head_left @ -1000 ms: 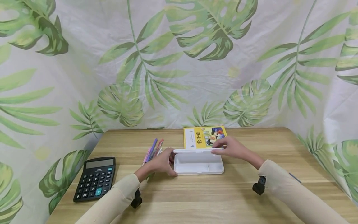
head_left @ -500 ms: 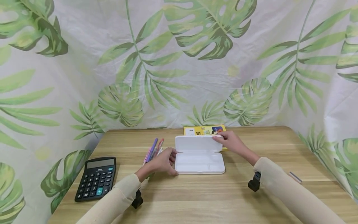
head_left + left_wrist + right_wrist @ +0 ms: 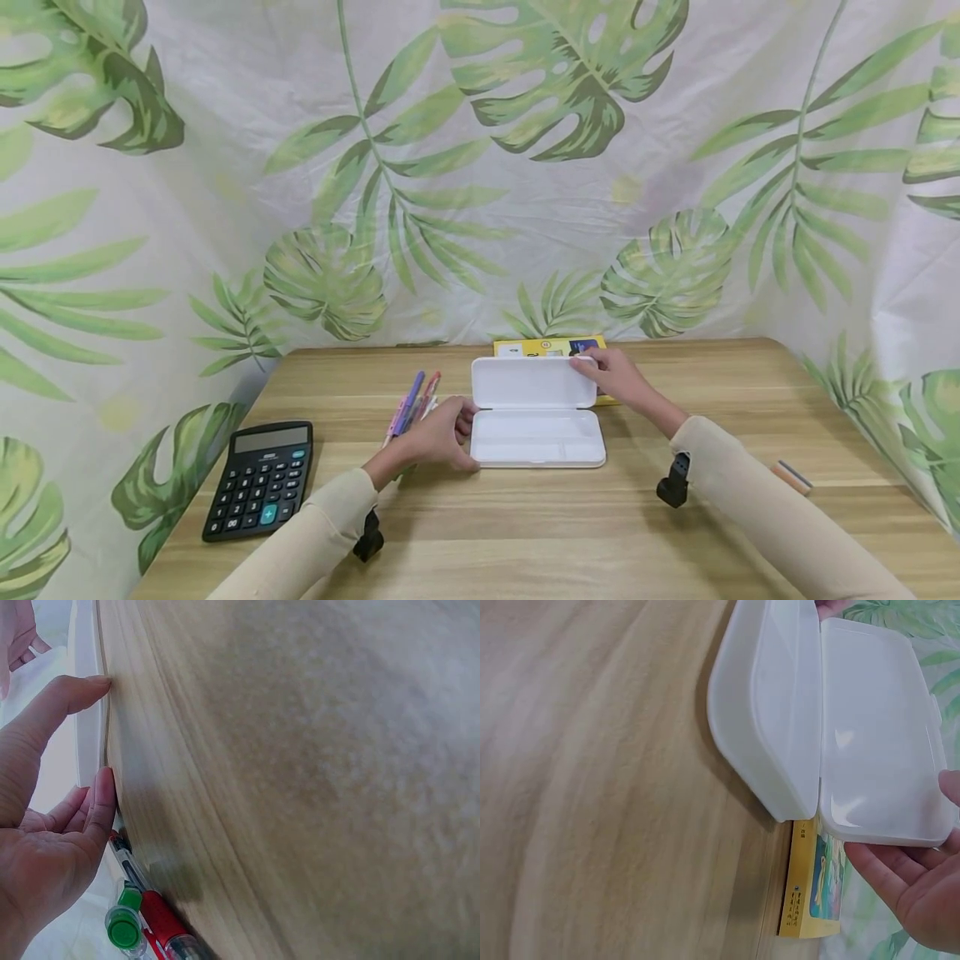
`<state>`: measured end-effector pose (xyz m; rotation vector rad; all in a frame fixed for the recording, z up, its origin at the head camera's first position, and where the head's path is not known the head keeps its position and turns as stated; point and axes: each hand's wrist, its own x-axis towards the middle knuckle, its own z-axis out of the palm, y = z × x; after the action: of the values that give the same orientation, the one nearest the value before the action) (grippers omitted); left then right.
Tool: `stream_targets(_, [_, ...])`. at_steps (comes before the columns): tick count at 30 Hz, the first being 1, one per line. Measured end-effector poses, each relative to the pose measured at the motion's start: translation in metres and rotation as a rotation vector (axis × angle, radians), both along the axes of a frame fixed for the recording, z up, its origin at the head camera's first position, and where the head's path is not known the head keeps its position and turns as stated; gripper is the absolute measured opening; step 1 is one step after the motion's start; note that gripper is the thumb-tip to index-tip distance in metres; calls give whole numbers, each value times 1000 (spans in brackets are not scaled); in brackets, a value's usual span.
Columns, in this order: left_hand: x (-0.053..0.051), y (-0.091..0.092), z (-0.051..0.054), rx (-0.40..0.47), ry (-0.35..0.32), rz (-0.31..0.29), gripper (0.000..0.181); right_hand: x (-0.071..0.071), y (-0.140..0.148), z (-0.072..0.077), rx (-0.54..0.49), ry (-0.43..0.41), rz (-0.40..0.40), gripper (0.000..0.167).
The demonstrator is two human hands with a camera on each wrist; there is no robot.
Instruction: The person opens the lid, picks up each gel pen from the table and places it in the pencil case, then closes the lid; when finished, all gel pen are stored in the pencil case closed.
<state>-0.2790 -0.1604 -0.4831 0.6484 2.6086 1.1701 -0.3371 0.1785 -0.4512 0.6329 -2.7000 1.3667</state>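
Note:
A white pencil case (image 3: pixel 510 452) lies on the table with its lid (image 3: pixel 528 383) raised at the back, and its shallow compartments hold nothing. My left hand (image 3: pixel 438 433) grips the left end of the case, thumb at the front corner and fingers along the side; the left wrist view shows this thumb and these fingers at its edge. My right hand (image 3: pixel 618 379) pinches the lid's upper right corner. In the right wrist view, that hand (image 3: pixel 922 892) has its thumb on the lid's inner face and its fingers behind.
Several pens (image 3: pixel 408 408) lie beside my left hand, partly hidden by it. A black calculator (image 3: pixel 258 479) is at the left. Behind the lid is a yellow book (image 3: pixel 555 343), mostly covered. A small orange and blue-grey item (image 3: pixel 791 477) lies beyond my right forearm.
The lid has swung up and back from a low angle to nearly upright, with my right hand rising along with it. It now covers more of the book. My left hand stays at the case.

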Motion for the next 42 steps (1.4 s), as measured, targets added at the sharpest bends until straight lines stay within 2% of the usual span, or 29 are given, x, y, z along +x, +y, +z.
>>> stream_targets(4, [1,-1,-1,-2,7,2,82,6,4,-2,13,31,45,30])
stream_targets(9, [1,-2,-1,-7,3,6,81,22,13,-5,31,-16,35,64])
stream_targets(12, [1,-3,-1,-14,-9,5,82,33,20,-8,9,-62,15,73])
stream_targets(17, [0,-6,1,-53,-27,19,84,47,31,-17,-38,-103,56,63])
stream_targets(21, [0,-7,4,-76,-42,35,84,53,34,-24,53,-68,138,65])
stream_targets(25, [0,-7,7,-65,-55,34,83,53,33,-30,149,-48,177,75])
stream_targets(33, [0,-9,10,-38,-53,-18,79,52,28,-35,144,-43,207,75])
stream_targets(38, [0,-15,13,-41,-4,-59,77,53,30,-37,143,-54,208,69])
stream_targets(42, [2,-23,19,-50,92,-32,63,53,31,-36,162,-63,198,70])
